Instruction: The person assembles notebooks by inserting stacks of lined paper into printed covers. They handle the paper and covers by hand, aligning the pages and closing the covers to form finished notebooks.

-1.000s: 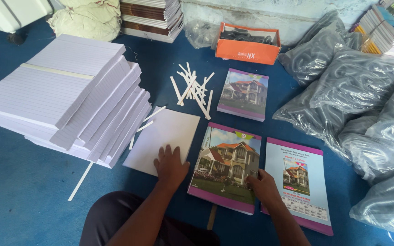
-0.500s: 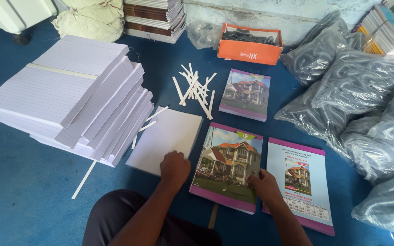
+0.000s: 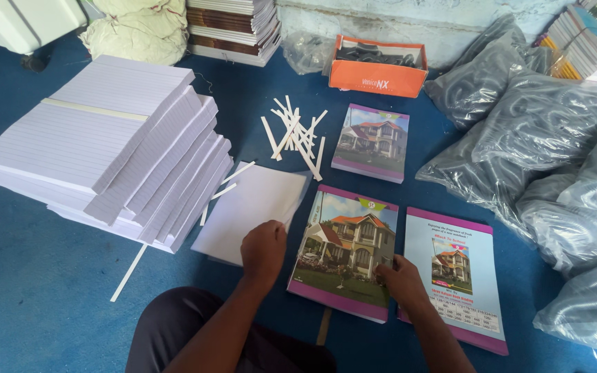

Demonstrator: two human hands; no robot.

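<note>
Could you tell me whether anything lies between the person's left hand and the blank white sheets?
Nothing visible does: the left hand already rests on the near edge of the blank white sheets, with the loose strips lying beyond them.

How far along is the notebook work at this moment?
Done: one small covered notebook lies finished near the orange box. In hand: the left hand rests on a blank white sheet pile, and the right hand touches the front covers stack, beside the back covers. Left: a big stack of ruled paper lies uncovered.
</note>
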